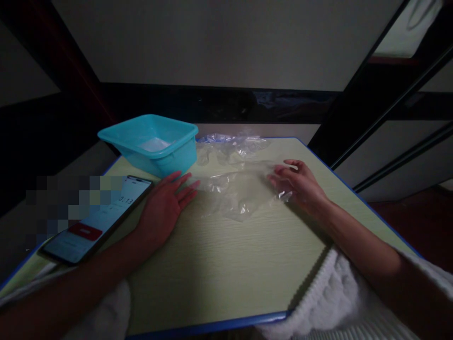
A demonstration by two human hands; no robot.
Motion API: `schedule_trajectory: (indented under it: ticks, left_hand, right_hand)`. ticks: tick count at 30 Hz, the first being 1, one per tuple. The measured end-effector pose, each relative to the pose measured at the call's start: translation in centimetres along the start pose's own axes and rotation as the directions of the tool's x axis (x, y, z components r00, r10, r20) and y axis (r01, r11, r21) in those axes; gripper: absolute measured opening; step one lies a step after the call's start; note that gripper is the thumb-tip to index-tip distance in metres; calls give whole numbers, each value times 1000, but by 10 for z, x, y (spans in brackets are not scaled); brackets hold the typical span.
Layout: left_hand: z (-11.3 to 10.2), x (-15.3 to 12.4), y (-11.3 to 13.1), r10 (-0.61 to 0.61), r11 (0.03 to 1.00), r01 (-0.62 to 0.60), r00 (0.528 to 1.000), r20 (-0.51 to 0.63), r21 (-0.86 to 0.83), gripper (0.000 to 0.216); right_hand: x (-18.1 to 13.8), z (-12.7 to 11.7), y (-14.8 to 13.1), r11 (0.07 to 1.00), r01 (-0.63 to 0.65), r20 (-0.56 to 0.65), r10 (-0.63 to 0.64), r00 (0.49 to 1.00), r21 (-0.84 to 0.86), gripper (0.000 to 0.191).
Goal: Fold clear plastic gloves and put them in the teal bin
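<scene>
My left hand (164,205) lies flat on the pale green table (226,274), fingers stretched out toward a crumpled clear plastic bag (237,191). It holds nothing and sits between a phone (95,219) and the bag. My right hand (297,184) rests on the bag's right edge, fingers curled and touching the plastic. More clear plastic (231,146) lies further back on the table.
A turquoise plastic basin (152,144) with something white inside stands at the table's back left. The phone's lit screen shows a timer and a red button. The table has a blue rim (212,326). Dark bars rise at the right.
</scene>
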State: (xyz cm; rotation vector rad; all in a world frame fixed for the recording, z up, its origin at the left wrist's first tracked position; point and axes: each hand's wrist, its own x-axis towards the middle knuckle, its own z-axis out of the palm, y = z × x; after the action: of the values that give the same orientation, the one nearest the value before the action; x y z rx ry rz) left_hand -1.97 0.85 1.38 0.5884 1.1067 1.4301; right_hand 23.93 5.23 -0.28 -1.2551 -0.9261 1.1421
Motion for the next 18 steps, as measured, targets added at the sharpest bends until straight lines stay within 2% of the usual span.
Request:
schedule_trajectory:
  ticks: [3, 6, 9, 11, 13, 16, 18]
  left_hand:
    - [-2, -1, -4, 75, 996, -74, 997, -25, 52, 22]
    - [-8, 3, -10, 213, 964, -206, 977, -25, 168, 33]
    - [-15, 5, -15, 358, 881, -360, 931, 63, 309, 44]
    - [-19, 3, -17, 448, 749, -489, 871, 203, 448, 48]
    - [-20, -3, -18, 481, 530, -621, 781, 399, 578, 42]
    - [-20, -13, -21, 375, 241, -765, 641, 670, 597, 33]
    - [-20, -17, -24, 269, 122, -821, 568, 778, 557, 33]
  right_hand:
    - [-1, 0, -7, 986, 25, 39, -19, 999, -162, 45]
    - [-5, -2, -13, 900, 169, 170, -108, 979, -402, 53]
    - [-9, -5, -18, 812, 276, 271, -151, 951, -515, 49]
    - [-10, -8, -20, 746, 343, 322, -180, 929, -571, 42]
    - [-10, -11, -22, 588, 458, 388, -251, 887, -667, 34]
    - [-11, -15, -25, 267, 580, 503, -306, 808, -770, 27]
    - [-12, -17, -26, 127, 621, 575, -274, 771, -773, 30]
